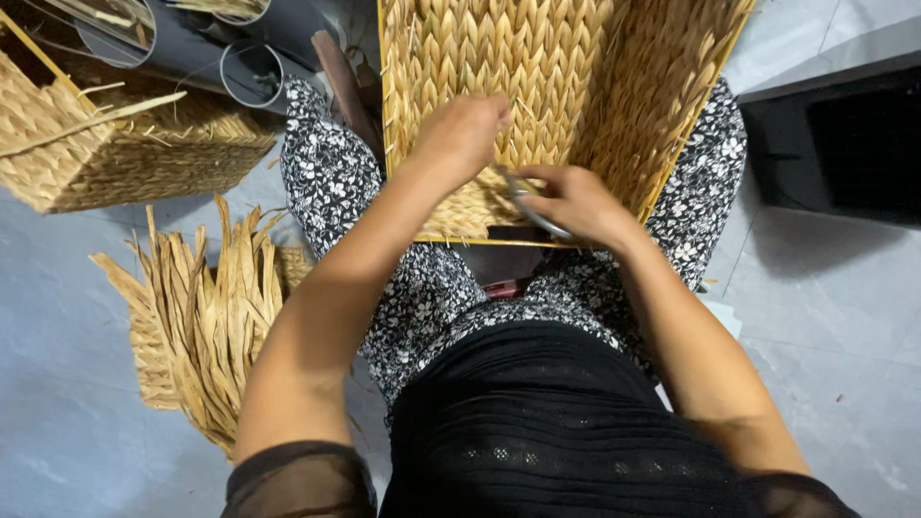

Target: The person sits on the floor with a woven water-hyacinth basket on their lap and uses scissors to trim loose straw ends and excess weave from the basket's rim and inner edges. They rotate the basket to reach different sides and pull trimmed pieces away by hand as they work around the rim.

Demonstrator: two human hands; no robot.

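Item: woven basket point(537, 58) on my lap; left hand point(463, 129) pinching its weave, right hand point(576, 203) just beside, gripping scissors point(530, 206).

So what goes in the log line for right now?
left hand: pressing on woven basket | right hand: holding scissors | dried leaves: on floor

A woven basket point(537, 58) on the lap, straw bundle point(197, 317) left.

A woven straw basket point(537, 67) with a yellow frame rests on the person's lap. The left hand point(460, 134) presses its weave; the right hand point(576, 203) holds scissors point(530, 206) against it. Loose dried leaves point(197, 321) lie on the floor point(58, 384) at left, near a second basket point(115, 153).
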